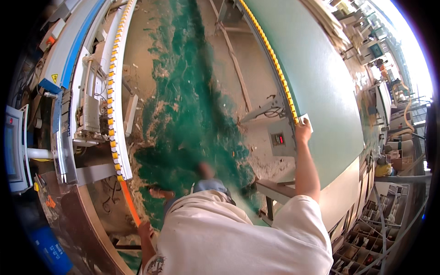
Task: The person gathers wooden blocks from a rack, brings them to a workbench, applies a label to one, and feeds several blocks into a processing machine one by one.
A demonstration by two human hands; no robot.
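My left hand is low on the left, its fingers closed at the near end of a long, thin orange strip. The strip's far end meets the near end of the white rail with yellow rollers. To the right, my right arm stretches forward, and my right hand is closed on a small white piece. That piece lies at the edge of the pale green conveyor belt, beside its row of yellow rollers. The fingers partly cover the white piece, so its exact kind is unclear.
Between the two machines runs a dusty green floor with scattered debris. A control screen stands at the far left, above a blue container. A small box with a red display sits under the conveyor. Wooden bins fill the lower right.
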